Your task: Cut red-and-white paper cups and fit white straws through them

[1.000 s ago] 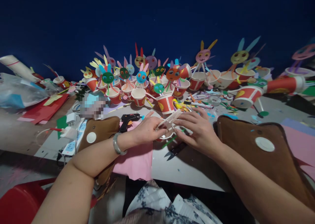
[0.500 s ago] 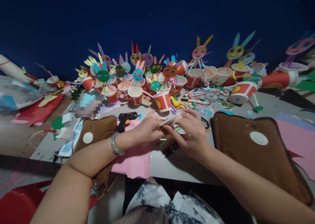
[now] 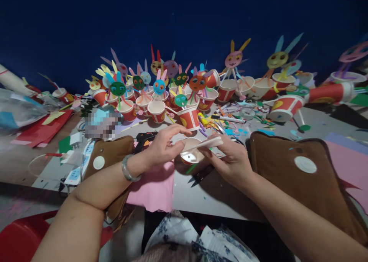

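Note:
Folded white paper strips (image 3: 208, 143) are held between the thumb and fingers of my right hand (image 3: 230, 158). My left hand (image 3: 166, 145) is beside the strips' left end, its fingers apart and nothing in it. Under the strips stands a paper cup (image 3: 191, 158) with a white inside, partly hidden by them. Dark scissors (image 3: 202, 175) lie just below the cup. Left of my left hand, a black glue gun (image 3: 145, 140) is partly covered by that hand. Pink paper (image 3: 153, 189) lies below my left wrist.
Red-and-white cups (image 3: 188, 117) with paper rabbit heads crowd the back. Brown pouches (image 3: 299, 177) lie at both sides. A power strip (image 3: 77, 170) with cables is at the left. Paper scraps (image 3: 235, 131) and a marker lie behind my right hand.
My left hand has moved left and opened away from the white strips. My right hand has shifted slightly right with them, and the cup below shows more.

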